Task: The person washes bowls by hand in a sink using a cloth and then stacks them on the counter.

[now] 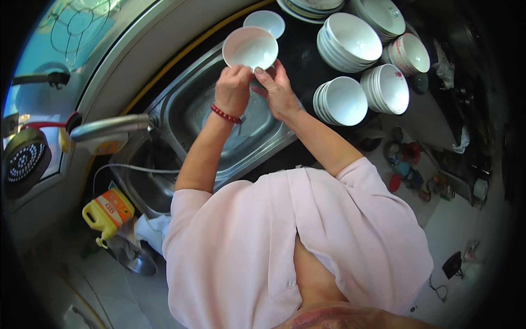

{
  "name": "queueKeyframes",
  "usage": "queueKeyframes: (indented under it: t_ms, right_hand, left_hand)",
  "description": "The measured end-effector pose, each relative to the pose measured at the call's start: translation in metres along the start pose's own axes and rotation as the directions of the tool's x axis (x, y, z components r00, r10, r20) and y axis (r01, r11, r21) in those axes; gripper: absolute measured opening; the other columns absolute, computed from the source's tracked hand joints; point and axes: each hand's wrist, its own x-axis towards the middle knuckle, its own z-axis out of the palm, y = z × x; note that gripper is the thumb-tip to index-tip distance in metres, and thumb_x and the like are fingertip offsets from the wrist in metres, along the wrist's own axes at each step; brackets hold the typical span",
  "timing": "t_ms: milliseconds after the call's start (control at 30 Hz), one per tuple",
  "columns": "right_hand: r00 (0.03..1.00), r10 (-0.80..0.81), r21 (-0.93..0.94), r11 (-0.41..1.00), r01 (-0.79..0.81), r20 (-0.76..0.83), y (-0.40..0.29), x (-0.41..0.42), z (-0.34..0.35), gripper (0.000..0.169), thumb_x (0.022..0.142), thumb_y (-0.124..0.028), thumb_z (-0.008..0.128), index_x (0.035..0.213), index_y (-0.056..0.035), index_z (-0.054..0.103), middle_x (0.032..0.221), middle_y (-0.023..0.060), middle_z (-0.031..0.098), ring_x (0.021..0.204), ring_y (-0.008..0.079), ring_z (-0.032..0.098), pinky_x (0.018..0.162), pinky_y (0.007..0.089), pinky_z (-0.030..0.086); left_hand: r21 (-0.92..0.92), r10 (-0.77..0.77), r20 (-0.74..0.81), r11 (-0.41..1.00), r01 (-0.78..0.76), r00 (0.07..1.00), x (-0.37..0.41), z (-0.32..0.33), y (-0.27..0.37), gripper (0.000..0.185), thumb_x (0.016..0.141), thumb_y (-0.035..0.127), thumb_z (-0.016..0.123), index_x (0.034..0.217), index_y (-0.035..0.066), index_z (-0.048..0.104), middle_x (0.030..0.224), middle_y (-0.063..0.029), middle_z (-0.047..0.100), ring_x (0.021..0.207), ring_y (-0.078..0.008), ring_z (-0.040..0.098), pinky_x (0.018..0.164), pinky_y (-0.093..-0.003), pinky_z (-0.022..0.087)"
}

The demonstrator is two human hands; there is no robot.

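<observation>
A white bowl [250, 48] is tilted over the sink's far edge, its inside facing the camera. My left hand [233, 88], with a red beaded bracelet on the wrist, has its fingers on the bowl's near rim. My right hand [278, 88] grips the same rim beside it, thumb on top. Just behind that bowl another white bowl [269, 22] rests on the dark counter. Below both hands lies the basin of a stainless steel sink [193, 123]. To the right, a tipped stack of small white bowls [345, 101] is nearest to my right forearm.
More bowl stacks [353, 39] and plates [382, 18] crowd the dark counter at the right. A metal faucet [113, 126] reaches out over the left side, near a second basin [150, 185]. A yellow detergent jug [109, 211] and a metal pan [139, 263] sit at lower left.
</observation>
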Motion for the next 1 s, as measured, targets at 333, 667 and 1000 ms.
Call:
queueKeyframes:
  t_ms: [333,667,1000]
  right_hand:
    - [0.838,0.483,0.017,0.869,-0.495,-0.253,0.107,0.007,-0.023,0.046,0.067,0.009,0.047,0.111,-0.0024,0.042,0.102,0.0167,0.051,0.091,0.0367,0.056,0.062,0.0546,0.053]
    - [0.985,-0.042,-0.911,0.388,-0.137,-0.166,0.143,0.0,-0.054,0.052,0.064,0.001,0.047,0.116,0.0014,0.05,0.105,0.0268,0.056,0.101,0.0414,0.053,0.088,0.0404,0.041]
    - [0.811,0.526,-0.38,0.717,-0.584,-0.255,0.139,0.005,-0.052,0.049,0.068,0.005,0.042,0.116,-0.0034,0.049,0.1,0.0166,0.057,0.089,0.0342,0.059,0.064,0.0465,0.052]
  left_hand:
    - [-0.174,-0.378,0.097,0.904,0.39,0.921,-0.14,0.024,-0.022,0.028,0.075,-0.001,0.059,0.102,0.003,0.055,0.103,-0.017,0.055,0.083,-0.0332,0.059,0.071,-0.0359,0.049]
    - [0.42,-0.595,0.609,0.803,0.423,0.525,-0.212,0.059,-0.093,0.048,0.073,0.012,0.064,0.12,0.017,0.053,0.124,-0.0164,0.045,0.111,-0.0381,0.044,0.086,-0.0456,0.044]
    - [-0.651,-0.765,0.56,-0.17,0.74,0.317,-0.174,0.033,-0.089,0.021,0.082,0.007,0.059,0.1,-0.004,0.058,0.088,-0.0089,0.063,0.076,-0.0157,0.06,0.067,-0.027,0.048]
